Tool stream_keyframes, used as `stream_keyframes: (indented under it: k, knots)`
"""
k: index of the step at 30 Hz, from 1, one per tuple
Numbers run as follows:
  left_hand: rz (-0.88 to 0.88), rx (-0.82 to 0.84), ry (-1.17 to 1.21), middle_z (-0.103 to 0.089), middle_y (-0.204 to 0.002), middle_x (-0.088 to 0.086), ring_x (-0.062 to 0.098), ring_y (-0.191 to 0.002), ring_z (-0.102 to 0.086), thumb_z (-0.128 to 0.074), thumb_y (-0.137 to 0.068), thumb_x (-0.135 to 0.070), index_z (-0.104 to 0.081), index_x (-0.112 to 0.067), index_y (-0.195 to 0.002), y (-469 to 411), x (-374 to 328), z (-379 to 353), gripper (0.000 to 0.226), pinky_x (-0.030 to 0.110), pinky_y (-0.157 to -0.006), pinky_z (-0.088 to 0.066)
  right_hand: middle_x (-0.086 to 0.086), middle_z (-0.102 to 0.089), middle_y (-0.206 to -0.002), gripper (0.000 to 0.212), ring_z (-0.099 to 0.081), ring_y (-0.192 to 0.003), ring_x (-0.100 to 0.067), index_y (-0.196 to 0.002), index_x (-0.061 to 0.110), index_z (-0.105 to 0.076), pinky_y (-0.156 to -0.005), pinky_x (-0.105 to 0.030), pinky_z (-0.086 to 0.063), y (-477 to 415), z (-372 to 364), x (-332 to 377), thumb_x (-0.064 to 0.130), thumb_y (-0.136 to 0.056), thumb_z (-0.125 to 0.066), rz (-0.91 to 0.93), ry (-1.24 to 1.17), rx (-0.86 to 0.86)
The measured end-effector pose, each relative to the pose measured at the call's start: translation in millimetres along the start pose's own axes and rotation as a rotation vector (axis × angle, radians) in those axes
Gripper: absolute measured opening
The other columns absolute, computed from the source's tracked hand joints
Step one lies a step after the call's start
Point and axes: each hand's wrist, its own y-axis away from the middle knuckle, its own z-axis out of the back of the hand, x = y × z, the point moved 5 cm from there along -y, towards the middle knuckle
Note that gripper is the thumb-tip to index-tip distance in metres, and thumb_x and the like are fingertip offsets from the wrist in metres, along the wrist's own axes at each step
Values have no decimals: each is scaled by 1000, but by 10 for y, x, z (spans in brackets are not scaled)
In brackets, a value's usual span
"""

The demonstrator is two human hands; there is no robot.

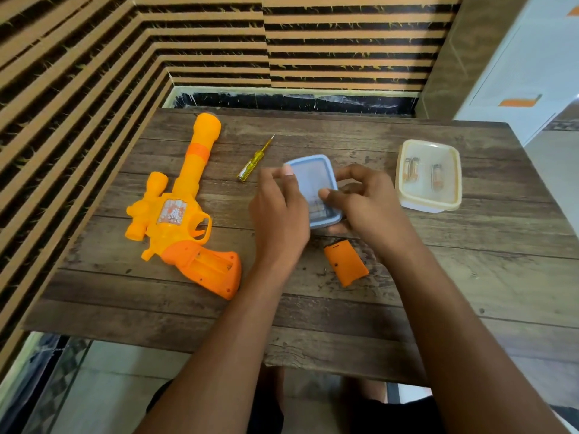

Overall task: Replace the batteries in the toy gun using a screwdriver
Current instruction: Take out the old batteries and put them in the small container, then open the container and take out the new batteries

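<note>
While the left hand [279, 214] curls its fingers over the left rim of a blue-lidded box [313, 180] at the centre of the table [470, 277], the right hand [366, 208] clasps the other side, thumb pressed on the lid. At nine o'clock lies the toy gun [178, 208], its grip compartment uncovered. The screwdriver [252, 162] rests at eleven and the orange battery cover [344, 263] at six. At three sits a yellow-lidded box [429, 175], seemingly holding batteries.
</note>
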Motion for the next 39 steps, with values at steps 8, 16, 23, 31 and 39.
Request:
stream_keyframes:
  k: [8,16,23,31,39]
  knots:
    - [-69,184,44,-69,-114,-7,2,-101,-67,-69,-98,-17,-61,-18,-127,30,3,-191,30,24,-81,-58,-4,-79,-88,24,-76,-71,-15,-106,18,-66,-72,-44,-64,-166,204,-99,30,-89,-78,89,222,-375]
    - [-185,379,-114,-58,-148,6,12,-132,-57,-67,-99,-7,-55,-6,-148,82,22,-358,50,-3,-88,-41,-8,-76,-95,23,-68,-86,-22,-112,8,-74,-63,-25,-51,-209,189,-58,15,-100,-55,181,382,-364]
    - [-237,456,-338,-23,-173,9,24,-158,-24,-51,-109,-11,-33,-4,-162,137,-23,-392,57,19,-120,-15,-13,-71,-90,22,-64,-81,-29,-106,2,-70,-62,-32,-47,-193,175,-16,8,-100,-50,240,522,-267]
    - [-236,506,-366,-11,-176,10,25,-162,-11,-47,-111,-11,-27,-6,-164,176,-31,-430,57,21,-120,-14,-16,-73,-119,31,-69,-108,-30,-123,1,-69,-88,-34,-53,-137,244,83,12,-95,-63,389,574,-427]
    - [-215,519,-361,-12,-176,6,23,-162,-12,-48,-111,-16,-26,-7,-164,188,-29,-433,58,33,-127,-21,-17,-55,-136,30,-49,-128,-37,-114,5,-70,-99,-44,-44,-32,363,141,8,-85,-61,452,664,-589]
